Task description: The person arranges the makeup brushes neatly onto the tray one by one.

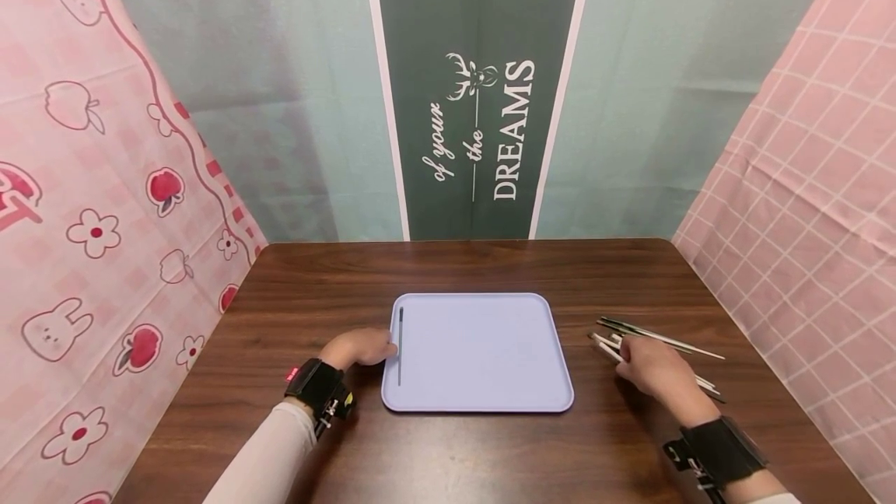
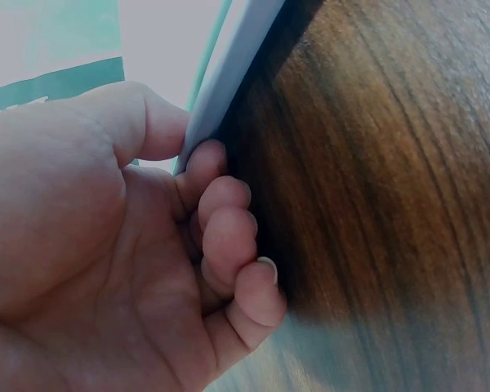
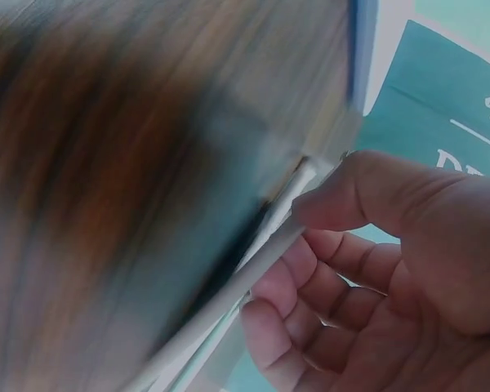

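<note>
A pale lavender tray (image 1: 483, 352) lies flat on the table, with one thin, dark paintbrush (image 1: 400, 352) lengthwise along its left side. My left hand (image 1: 362, 346) pinches the tray's left rim (image 2: 229, 73), thumb above and fingers curled below. To the tray's right, my right hand (image 1: 656, 368) reaches down over a loose bunch of slim brushes. Its thumb and fingers pinch a white-handled paintbrush (image 3: 253, 273). Other thin brushes (image 1: 658, 335), green and white, lie slanted beside and beneath that hand, which partly hides them.
The brown wood-grain table (image 1: 462, 453) runs back to a green curtain (image 1: 483, 14) with printed lettering. Pink patterned cloth (image 1: 91, 177) hangs at the left and pink checked cloth (image 1: 805, 201) at the right. Both wrists wear black camera straps.
</note>
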Motion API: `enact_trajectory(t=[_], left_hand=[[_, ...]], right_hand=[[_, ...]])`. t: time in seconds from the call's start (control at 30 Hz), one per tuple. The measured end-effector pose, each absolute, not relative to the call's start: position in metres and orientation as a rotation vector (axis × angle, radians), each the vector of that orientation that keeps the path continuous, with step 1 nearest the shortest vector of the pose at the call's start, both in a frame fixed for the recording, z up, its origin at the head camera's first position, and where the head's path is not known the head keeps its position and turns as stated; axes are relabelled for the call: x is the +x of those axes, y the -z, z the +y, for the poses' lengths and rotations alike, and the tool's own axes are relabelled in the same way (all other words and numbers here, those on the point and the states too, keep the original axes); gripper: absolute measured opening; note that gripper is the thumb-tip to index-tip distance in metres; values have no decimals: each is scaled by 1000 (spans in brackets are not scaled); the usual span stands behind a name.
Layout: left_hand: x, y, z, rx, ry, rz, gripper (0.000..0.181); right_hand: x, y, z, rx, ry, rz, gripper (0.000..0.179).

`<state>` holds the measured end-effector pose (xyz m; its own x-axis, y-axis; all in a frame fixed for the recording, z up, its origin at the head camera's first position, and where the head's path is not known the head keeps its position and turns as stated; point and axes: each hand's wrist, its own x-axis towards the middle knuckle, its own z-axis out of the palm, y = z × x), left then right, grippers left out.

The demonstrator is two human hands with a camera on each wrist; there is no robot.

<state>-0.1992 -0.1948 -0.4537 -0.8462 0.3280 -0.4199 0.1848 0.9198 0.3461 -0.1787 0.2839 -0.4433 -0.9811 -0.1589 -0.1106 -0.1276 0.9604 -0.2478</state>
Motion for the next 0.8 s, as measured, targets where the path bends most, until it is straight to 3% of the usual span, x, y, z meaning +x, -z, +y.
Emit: enact_trajectory(t=[0.57, 0.8], left_hand=[[-198, 451, -194, 378, -391, 2595, 16], [-198, 452, -193, 389, -405, 2595, 16]], right_hand=[[-189, 439, 247, -300, 454, 2987, 14], [-193, 435, 228, -277, 487, 2958, 23]])
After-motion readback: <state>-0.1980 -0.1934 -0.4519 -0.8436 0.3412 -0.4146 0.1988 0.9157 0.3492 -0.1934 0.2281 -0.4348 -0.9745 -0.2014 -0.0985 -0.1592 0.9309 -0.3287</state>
